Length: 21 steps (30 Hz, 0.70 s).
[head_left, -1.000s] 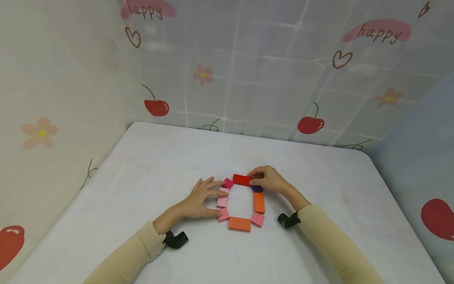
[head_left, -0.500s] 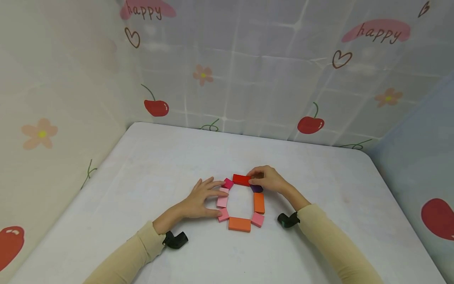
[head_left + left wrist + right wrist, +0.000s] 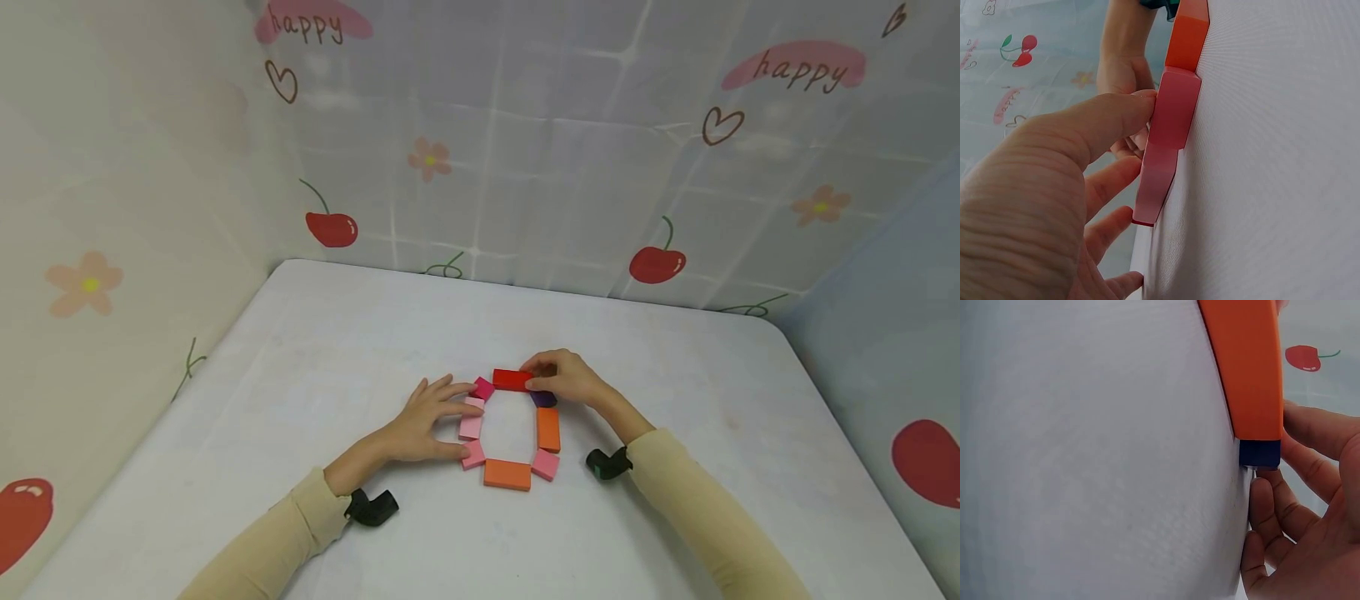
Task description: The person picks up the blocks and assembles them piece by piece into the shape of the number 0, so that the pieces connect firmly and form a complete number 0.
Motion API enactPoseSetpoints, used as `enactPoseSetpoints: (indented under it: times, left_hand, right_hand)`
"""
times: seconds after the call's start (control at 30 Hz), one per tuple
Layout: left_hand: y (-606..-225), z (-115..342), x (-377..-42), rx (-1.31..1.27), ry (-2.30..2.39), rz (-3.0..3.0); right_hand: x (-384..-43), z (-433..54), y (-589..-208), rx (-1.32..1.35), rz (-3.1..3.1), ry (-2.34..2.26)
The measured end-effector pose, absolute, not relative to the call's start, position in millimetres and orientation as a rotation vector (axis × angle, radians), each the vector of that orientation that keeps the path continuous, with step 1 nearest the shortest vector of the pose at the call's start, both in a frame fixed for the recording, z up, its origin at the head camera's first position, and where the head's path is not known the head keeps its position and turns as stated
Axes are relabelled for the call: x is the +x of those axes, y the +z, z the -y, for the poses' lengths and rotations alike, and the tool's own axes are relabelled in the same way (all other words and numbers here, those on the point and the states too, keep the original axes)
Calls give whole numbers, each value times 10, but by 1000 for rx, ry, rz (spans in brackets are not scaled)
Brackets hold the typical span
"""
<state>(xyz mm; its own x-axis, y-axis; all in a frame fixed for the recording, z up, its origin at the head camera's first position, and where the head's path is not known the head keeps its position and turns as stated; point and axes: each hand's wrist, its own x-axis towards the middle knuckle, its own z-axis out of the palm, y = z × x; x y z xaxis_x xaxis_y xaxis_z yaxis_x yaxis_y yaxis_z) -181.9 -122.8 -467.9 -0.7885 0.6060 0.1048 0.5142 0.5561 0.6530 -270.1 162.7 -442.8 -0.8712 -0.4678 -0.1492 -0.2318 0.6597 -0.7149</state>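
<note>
Small coloured blocks form a ring on the table. My left hand (image 3: pixel 420 425) lies along the ring's left side with fingers spread. Its thumb touches a pink block (image 3: pixel 473 456); other fingertips touch the light pink blocks (image 3: pixel 470 427) and the magenta block (image 3: pixel 483 388). At the far side, my right hand (image 3: pixel 570 379) pinches the right end of a red block (image 3: pixel 511 380) between thumb and fingers. Just below that hand sits a dark purple block (image 3: pixel 543 399), partly covered. It shows as dark blue (image 3: pixel 1260 453) in the right wrist view, past the end of an orange block (image 3: pixel 1250 369).
A pink block (image 3: pixel 545 465) and an orange block (image 3: pixel 507 474) make up the near side of the ring. White cloth covers the table (image 3: pixel 375 325). Behind it hangs a printed curtain (image 3: pixel 555 167). A black wrist camera (image 3: pixel 372 507) sits below the left cuff.
</note>
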Motion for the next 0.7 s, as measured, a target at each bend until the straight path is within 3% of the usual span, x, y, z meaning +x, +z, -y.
enactPoseSetpoints:
  times: [0.7]
  left_hand:
    - [-4693,1225,-1829,947,1043,-2659]
  right_hand:
    - [-2695,-1663,-4424,-574,-2535,-1046]
